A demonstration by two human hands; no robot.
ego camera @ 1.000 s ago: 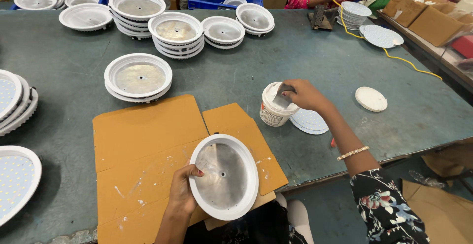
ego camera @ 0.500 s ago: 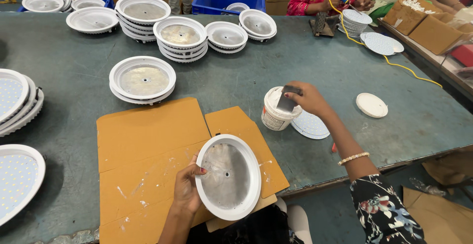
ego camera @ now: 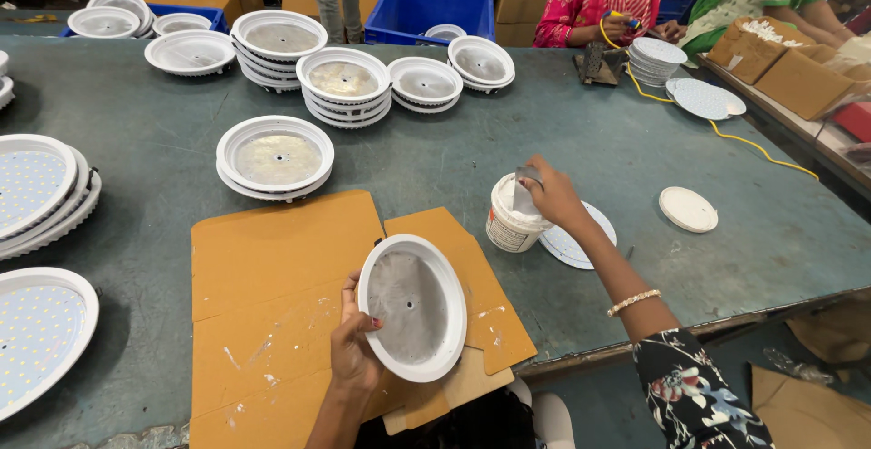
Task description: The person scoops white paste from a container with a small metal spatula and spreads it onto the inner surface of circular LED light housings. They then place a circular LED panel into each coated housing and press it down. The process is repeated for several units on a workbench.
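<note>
My left hand (ego camera: 352,347) grips the lower left rim of a round white lamp housing (ego camera: 413,307), tilted up on edge over the brown cardboard sheet (ego camera: 281,268). Its grey metal inside faces me, with a small hole at the centre. My right hand (ego camera: 552,197) holds a flat metal scraper (ego camera: 525,190) down in a small white tub (ego camera: 508,222) of paste. A white round disc (ego camera: 581,240) lies flat under my right wrist, beside the tub.
Stacks of white housings (ego camera: 275,154) stand across the green table (ego camera: 163,222), more at the far edge (ego camera: 345,82). LED panels (ego camera: 36,186) lie at left. A white disc (ego camera: 688,209) lies at right. Two seated people work at the far right beside cardboard boxes (ego camera: 798,77) and a yellow cable (ego camera: 753,145).
My right hand has stayed at the tub with the scraper. The housing in my left hand has tilted a little more upright. The view has shifted slightly.
</note>
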